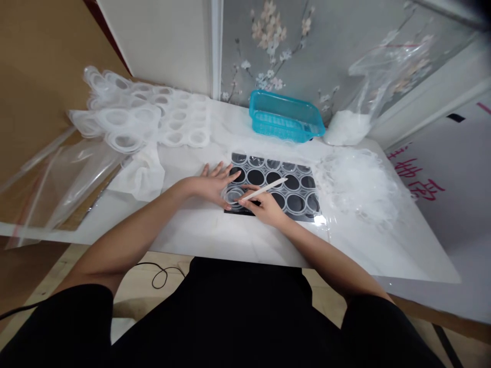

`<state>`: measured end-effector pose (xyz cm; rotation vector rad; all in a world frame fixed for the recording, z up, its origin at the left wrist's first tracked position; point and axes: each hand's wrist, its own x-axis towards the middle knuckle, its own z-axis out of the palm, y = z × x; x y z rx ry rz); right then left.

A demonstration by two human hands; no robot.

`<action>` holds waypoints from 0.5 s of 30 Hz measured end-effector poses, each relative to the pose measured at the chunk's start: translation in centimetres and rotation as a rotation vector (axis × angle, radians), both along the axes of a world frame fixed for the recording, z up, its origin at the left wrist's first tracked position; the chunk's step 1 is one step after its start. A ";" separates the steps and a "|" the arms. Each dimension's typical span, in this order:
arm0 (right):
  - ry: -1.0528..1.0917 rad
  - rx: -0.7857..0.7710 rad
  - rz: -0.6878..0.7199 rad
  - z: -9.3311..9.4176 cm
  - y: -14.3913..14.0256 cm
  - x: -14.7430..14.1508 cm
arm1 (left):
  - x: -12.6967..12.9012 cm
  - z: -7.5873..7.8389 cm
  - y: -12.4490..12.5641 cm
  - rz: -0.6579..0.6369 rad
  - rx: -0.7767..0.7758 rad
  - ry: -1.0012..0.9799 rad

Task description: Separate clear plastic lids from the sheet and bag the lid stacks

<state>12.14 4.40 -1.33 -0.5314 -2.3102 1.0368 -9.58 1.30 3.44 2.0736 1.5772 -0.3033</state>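
Observation:
A black sheet (pixel 276 203) with rows of white-rimmed round cutouts lies flat on the table in front of me. My left hand (pixel 215 185) rests on its left edge, fingers spread, thumb near a clear ring (pixel 235 195) at the lower left corner. Between the fingers of my right hand (pixel 264 204) is a slim white stick (pixel 274 184), held like a pen and slanting up to the right. Its lower end is at the clear ring; the exact contact is too small to tell.
Stacked translucent sheets with round holes (pixel 178 122) lie at the back left, beside crumpled white paper (pixel 140 171) and a clear plastic bag (pixel 72 179). A blue basket (pixel 286 115) stands at the back. To the right are a heap of clear pieces (pixel 360 189) and a bag of white material (pixel 349 128).

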 end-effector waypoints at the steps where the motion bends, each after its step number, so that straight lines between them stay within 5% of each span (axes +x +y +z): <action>1: -0.008 0.007 0.007 0.1 0.0 0.0 | 0.0 0.0 0.0 -0.001 0.009 -0.005; 5: -0.052 0.088 0.011 0.3 -0.2 0.1 | 0.4 0.0 -0.1 0.021 0.034 -0.017; 12: -0.196 0.566 0.052 0.4 -1.6 0.3 | 1.2 -0.1 -0.5 0.022 0.108 0.004; 15: -0.215 0.673 0.006 1.0 0.1 -0.7 | 1.4 -0.3 -0.5 0.019 0.108 0.005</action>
